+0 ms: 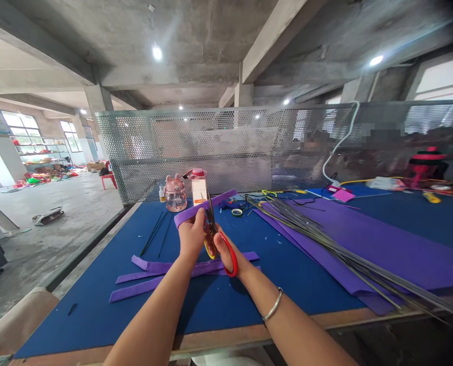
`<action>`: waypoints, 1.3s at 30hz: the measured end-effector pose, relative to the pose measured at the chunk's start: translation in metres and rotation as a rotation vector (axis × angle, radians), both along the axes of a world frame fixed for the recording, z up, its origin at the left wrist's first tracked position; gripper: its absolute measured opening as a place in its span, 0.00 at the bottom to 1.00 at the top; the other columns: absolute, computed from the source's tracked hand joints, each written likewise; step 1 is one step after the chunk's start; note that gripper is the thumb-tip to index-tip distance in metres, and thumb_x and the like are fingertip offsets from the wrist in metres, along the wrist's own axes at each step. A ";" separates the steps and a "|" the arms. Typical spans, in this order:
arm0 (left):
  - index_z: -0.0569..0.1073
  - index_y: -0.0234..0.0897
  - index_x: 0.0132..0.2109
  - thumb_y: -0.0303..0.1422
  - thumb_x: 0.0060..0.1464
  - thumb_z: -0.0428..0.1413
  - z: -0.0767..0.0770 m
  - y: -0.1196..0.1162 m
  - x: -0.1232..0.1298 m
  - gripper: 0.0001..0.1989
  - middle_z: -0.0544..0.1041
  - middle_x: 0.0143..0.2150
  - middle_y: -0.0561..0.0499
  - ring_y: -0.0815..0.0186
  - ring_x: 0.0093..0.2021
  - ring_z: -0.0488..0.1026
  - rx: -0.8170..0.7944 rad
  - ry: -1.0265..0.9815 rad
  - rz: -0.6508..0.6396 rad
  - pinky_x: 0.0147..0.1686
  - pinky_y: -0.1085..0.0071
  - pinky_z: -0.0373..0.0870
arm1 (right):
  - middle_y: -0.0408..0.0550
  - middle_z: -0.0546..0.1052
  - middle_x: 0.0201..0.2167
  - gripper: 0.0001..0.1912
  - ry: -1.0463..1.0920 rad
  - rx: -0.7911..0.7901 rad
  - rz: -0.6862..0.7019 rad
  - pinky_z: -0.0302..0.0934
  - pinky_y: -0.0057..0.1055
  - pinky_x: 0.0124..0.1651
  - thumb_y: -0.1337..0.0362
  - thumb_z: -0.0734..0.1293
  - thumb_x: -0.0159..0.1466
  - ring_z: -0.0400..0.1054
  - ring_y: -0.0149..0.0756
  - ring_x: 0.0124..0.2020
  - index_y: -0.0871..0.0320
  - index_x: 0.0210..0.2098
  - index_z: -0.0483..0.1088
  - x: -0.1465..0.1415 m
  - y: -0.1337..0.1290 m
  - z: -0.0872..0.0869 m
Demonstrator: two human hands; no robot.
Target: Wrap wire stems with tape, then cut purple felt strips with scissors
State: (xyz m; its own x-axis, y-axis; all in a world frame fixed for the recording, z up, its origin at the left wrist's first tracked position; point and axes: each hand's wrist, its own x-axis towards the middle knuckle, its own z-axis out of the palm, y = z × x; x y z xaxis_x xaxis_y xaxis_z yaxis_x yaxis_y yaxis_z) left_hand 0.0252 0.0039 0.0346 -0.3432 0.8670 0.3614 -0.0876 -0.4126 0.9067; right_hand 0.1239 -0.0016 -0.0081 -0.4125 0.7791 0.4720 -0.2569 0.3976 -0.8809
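Note:
Between the thumb and fingers of my left hand (192, 231) is a purple felt strip (221, 199), held up over the table and slanting up to the right. My right hand (226, 249) grips scissors (231, 259) with one red and one yellow handle. Their dark blades point upward and cross the strip by my left thumb; whether they are parted I cannot make out. Several more purple strips (135, 292) lie on the blue tabletop (93, 305) below, partly covered by my forearms.
Large purple felt sheets (363, 223) lie at the right, with a bundle of thin stems (336, 249) across them. At the back stand a pink bottle (176, 194), a tape roll (236, 212) and a perforated metal screen (142, 147). Thin dark rods (153, 234) lie at the left.

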 end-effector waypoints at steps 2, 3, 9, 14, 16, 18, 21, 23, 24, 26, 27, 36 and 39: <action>0.68 0.33 0.25 0.45 0.49 0.54 0.000 0.000 0.000 0.18 0.66 0.19 0.55 0.73 0.18 0.62 0.000 0.001 0.001 0.19 0.76 0.60 | 0.38 0.59 0.21 0.34 -0.016 0.011 -0.015 0.49 0.26 0.22 0.33 0.56 0.55 0.53 0.28 0.20 0.57 0.42 0.60 0.000 -0.001 0.001; 0.69 0.33 0.26 0.45 0.50 0.54 0.000 0.000 0.000 0.18 0.66 0.18 0.55 0.73 0.18 0.62 0.002 0.018 0.002 0.19 0.76 0.61 | 0.37 0.59 0.20 0.34 -0.018 0.014 -0.027 0.49 0.26 0.22 0.33 0.56 0.55 0.52 0.28 0.19 0.58 0.42 0.60 -0.001 -0.002 0.001; 0.72 0.33 0.25 0.45 0.50 0.54 -0.007 0.005 -0.001 0.18 0.68 0.18 0.53 0.71 0.20 0.65 0.036 0.118 0.012 0.21 0.75 0.62 | 0.37 0.58 0.20 0.32 0.009 -0.006 -0.073 0.48 0.26 0.21 0.32 0.56 0.53 0.51 0.27 0.18 0.56 0.37 0.60 -0.002 0.000 0.002; 0.71 0.33 0.23 0.46 0.50 0.53 -0.007 0.004 0.000 0.19 0.67 0.17 0.53 0.70 0.20 0.64 0.007 0.132 0.006 0.20 0.74 0.61 | 0.36 0.57 0.19 0.29 0.050 -0.036 -0.045 0.47 0.25 0.19 0.34 0.57 0.56 0.50 0.26 0.16 0.55 0.35 0.57 -0.003 0.002 0.000; 0.70 0.33 0.23 0.46 0.50 0.53 -0.006 0.003 0.000 0.20 0.67 0.17 0.53 0.70 0.19 0.64 0.005 0.121 0.009 0.20 0.75 0.60 | 0.35 0.57 0.20 0.28 0.050 -0.052 -0.039 0.46 0.24 0.18 0.35 0.57 0.56 0.49 0.25 0.16 0.55 0.36 0.57 -0.002 0.002 -0.001; 0.70 0.33 0.24 0.46 0.49 0.54 -0.006 0.003 0.000 0.19 0.68 0.18 0.53 0.71 0.20 0.64 0.008 0.104 0.016 0.20 0.75 0.60 | 0.35 0.56 0.19 0.28 0.045 -0.060 -0.044 0.45 0.23 0.17 0.36 0.57 0.57 0.48 0.24 0.16 0.56 0.35 0.57 -0.002 0.001 -0.001; 0.72 0.32 0.25 0.46 0.49 0.54 -0.006 0.003 0.000 0.19 0.69 0.19 0.52 0.70 0.21 0.65 0.006 0.095 0.028 0.21 0.75 0.60 | 0.35 0.56 0.19 0.28 0.036 -0.060 -0.060 0.45 0.22 0.16 0.36 0.57 0.57 0.48 0.24 0.15 0.56 0.36 0.59 -0.002 0.000 0.000; 0.72 0.32 0.26 0.46 0.49 0.54 -0.006 0.003 -0.001 0.20 0.69 0.20 0.52 0.70 0.21 0.66 -0.002 0.092 0.028 0.21 0.75 0.61 | 0.35 0.56 0.18 0.28 0.032 -0.069 -0.068 0.44 0.21 0.15 0.37 0.57 0.58 0.47 0.23 0.15 0.57 0.38 0.60 -0.002 -0.001 0.001; 0.73 0.31 0.27 0.46 0.49 0.54 -0.006 0.003 -0.001 0.20 0.69 0.20 0.52 0.70 0.22 0.66 -0.005 0.091 0.025 0.22 0.75 0.61 | 0.35 0.55 0.18 0.27 0.032 -0.076 -0.073 0.44 0.21 0.15 0.38 0.58 0.58 0.47 0.23 0.15 0.57 0.39 0.60 -0.002 -0.002 0.002; 0.73 0.31 0.27 0.46 0.49 0.54 -0.005 0.002 -0.001 0.20 0.70 0.21 0.52 0.70 0.22 0.66 -0.006 0.087 0.022 0.22 0.75 0.61 | 0.34 0.55 0.18 0.27 0.029 -0.087 -0.095 0.44 0.21 0.15 0.39 0.58 0.59 0.46 0.23 0.15 0.57 0.39 0.61 -0.003 -0.003 0.003; 0.73 0.31 0.28 0.46 0.49 0.54 -0.004 0.002 -0.001 0.19 0.70 0.21 0.51 0.70 0.23 0.66 -0.006 0.086 0.025 0.23 0.75 0.61 | 0.34 0.55 0.18 0.26 0.027 -0.094 -0.107 0.43 0.21 0.15 0.40 0.59 0.59 0.46 0.23 0.15 0.58 0.39 0.62 -0.003 -0.004 0.004; 0.76 0.31 0.32 0.44 0.48 0.55 -0.003 0.001 -0.001 0.18 0.74 0.24 0.50 0.68 0.24 0.69 0.005 0.037 0.030 0.26 0.73 0.64 | 0.34 0.55 0.17 0.23 0.008 -0.130 -0.154 0.42 0.21 0.14 0.43 0.61 0.59 0.46 0.23 0.14 0.57 0.37 0.63 -0.004 -0.003 0.006; 0.77 0.30 0.33 0.44 0.49 0.55 -0.004 0.002 -0.001 0.18 0.75 0.25 0.49 0.68 0.25 0.70 0.014 0.040 0.031 0.27 0.73 0.65 | 0.34 0.55 0.17 0.22 0.009 -0.131 -0.153 0.43 0.21 0.13 0.43 0.61 0.59 0.46 0.23 0.14 0.57 0.36 0.63 -0.004 -0.003 0.006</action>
State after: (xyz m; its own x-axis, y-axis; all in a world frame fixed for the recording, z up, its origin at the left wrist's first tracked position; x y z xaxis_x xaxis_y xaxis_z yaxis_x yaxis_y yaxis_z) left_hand 0.0239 0.0060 0.0305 -0.3551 0.8506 0.3879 -0.0379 -0.4277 0.9031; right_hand 0.1196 -0.0047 -0.0017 -0.2810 0.8872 0.3659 -0.2109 0.3148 -0.9254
